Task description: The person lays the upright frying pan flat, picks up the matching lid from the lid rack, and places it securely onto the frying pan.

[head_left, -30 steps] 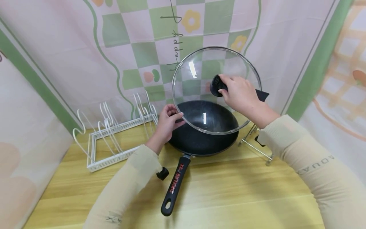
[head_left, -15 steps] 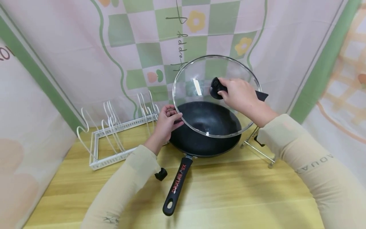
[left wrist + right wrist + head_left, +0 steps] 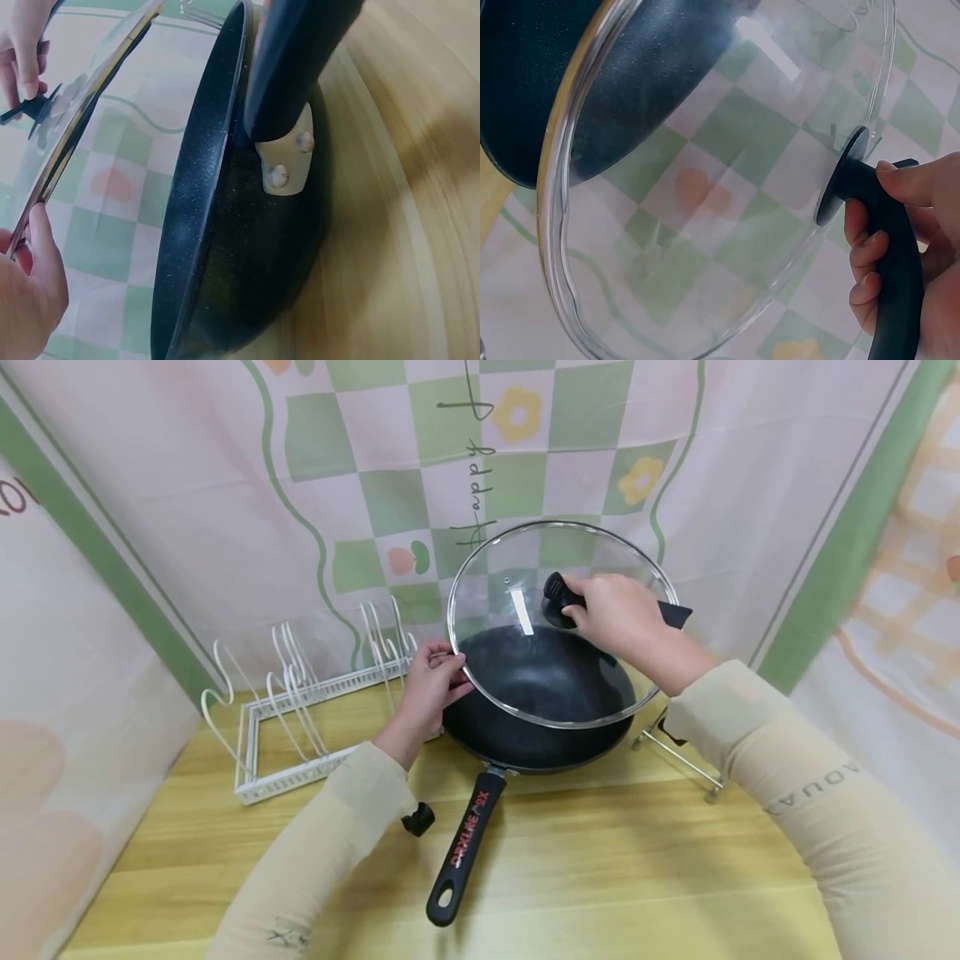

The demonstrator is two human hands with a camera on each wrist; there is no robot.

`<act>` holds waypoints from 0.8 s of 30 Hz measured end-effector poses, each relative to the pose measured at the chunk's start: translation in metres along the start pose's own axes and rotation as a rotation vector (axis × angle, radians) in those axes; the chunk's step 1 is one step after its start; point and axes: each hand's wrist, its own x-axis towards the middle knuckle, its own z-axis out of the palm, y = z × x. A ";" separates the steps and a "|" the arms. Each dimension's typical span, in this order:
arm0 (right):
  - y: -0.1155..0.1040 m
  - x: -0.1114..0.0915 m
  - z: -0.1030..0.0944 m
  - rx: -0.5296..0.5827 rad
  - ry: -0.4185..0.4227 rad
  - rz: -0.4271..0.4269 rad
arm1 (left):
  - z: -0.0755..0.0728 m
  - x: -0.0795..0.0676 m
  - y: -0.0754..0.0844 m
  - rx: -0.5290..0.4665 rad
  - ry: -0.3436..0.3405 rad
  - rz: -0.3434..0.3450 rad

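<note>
A round glass lid [image 3: 517, 677] with a metal rim is held tilted above a black frying pan [image 3: 525, 747], apart from it in the left wrist view. My right hand [image 3: 618, 614] grips the lid's black handle [image 3: 896, 277], fingers wrapped round it. At the lid's left edge my left hand [image 3: 427, 693] pinches the rim between thumb and fingers, as the left wrist view also shows. The pan sits on the wooden table with its long handle [image 3: 467, 847] towards me; through the glass its dark inside is visible.
A white wire rack [image 3: 288, 768] stands on the table [image 3: 600, 877] at the left. Part of a metal wire stand [image 3: 682, 760] shows right of the pan. A small black piece [image 3: 418, 819] is near my left sleeve. A patterned curtain [image 3: 390, 502] hangs behind.
The lid has come down towards the pan and tilted flatter, with both hands still holding it. The head view has shifted slightly.
</note>
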 end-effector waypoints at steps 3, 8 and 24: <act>-0.002 0.001 0.002 -0.001 -0.005 -0.002 | -0.003 0.000 -0.001 0.007 0.003 -0.011; -0.003 0.001 0.004 -0.001 -0.008 -0.006 | -0.007 0.000 -0.002 -0.018 0.023 0.000; -0.006 0.006 0.004 0.047 -0.049 0.003 | -0.010 -0.008 -0.012 -0.100 0.052 0.026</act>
